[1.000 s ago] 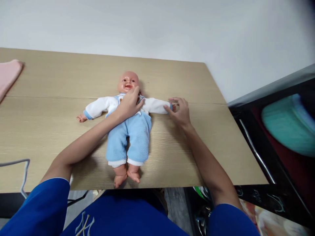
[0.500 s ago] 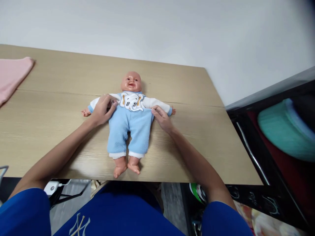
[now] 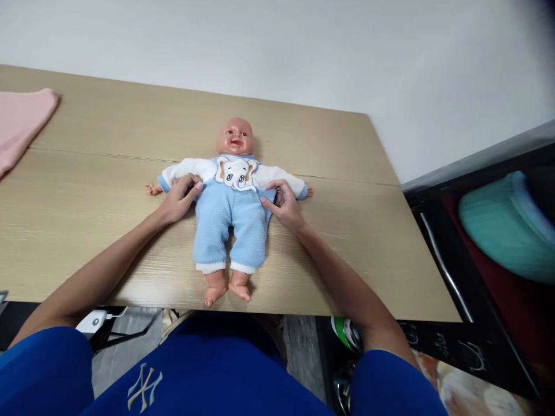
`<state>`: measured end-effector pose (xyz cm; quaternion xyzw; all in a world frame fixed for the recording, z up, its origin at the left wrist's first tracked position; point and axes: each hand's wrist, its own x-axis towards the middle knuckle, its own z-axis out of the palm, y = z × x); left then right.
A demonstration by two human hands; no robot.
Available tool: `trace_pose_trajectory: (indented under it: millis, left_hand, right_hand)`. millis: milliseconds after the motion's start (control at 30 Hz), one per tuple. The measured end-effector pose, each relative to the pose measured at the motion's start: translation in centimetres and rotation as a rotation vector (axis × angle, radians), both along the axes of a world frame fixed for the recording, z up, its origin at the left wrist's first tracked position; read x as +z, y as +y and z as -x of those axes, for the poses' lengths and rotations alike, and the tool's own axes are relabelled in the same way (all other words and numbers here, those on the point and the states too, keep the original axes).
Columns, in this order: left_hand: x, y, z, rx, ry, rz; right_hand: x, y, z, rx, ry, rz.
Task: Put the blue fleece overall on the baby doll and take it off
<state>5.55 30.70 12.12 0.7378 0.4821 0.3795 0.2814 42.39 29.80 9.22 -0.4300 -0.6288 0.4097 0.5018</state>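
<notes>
A baby doll (image 3: 232, 205) lies on its back on the wooden table (image 3: 87, 190), head away from me, arms spread. It wears a light blue romper with white sleeves and an elephant picture on the chest. My left hand (image 3: 178, 198) pinches the romper under the doll's arm on the left side. My right hand (image 3: 282, 203) pinches the cloth at the armpit on the right side. Both hands are closed on the fabric at the torso's edges.
A pink cloth (image 3: 19, 124) lies at the table's far left. A dark cabinet or shelf (image 3: 485, 254) with a teal item (image 3: 507, 222) stands to the right of the table. A white wall runs behind. A white charger (image 3: 93, 319) lies below the table's front edge.
My left hand left the doll's chest and went to its left side. My right hand came in from the doll's wrist to its armpit. Both now pinch the romper.
</notes>
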Motion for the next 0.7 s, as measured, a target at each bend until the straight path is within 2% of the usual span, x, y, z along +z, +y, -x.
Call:
trace_pose_trajectory:
  millis: [133,267,367,467,600,700]
  left_hand:
    - [0.1,0.1,-0.2,0.009,-0.097,0.147]
    - [-0.2,0.4,0.1,-0.036,-0.169,0.191]
    - [-0.8,0.7,0.0,-0.002,-0.293,0.196]
    - [-1.4,0.8,-0.5,0.044,-0.338,0.159]
    - [-1.4,0.3,-1.0,0.078,-0.198,0.02]
    - [-1.2,-0.4,-1.0,0.16,-0.023,-0.109]
  right_hand:
    - [0.3,-0.3,-0.4,0.033,-0.048,0.051]
    - [0.4,-0.3,-0.3,-0.032,-0.123,0.03]
    - [0.1,0.0,0.1,-0.071,-0.021,0.043]
    - [-0.2,0.1,0.4,-0.123,0.061,0.047]
    - [-0.3,-0.3,0.4,-0.216,-0.1,-0.026]
    - [-0.1,-0.4,-0.6,-0.32,-0.316,-0.16]
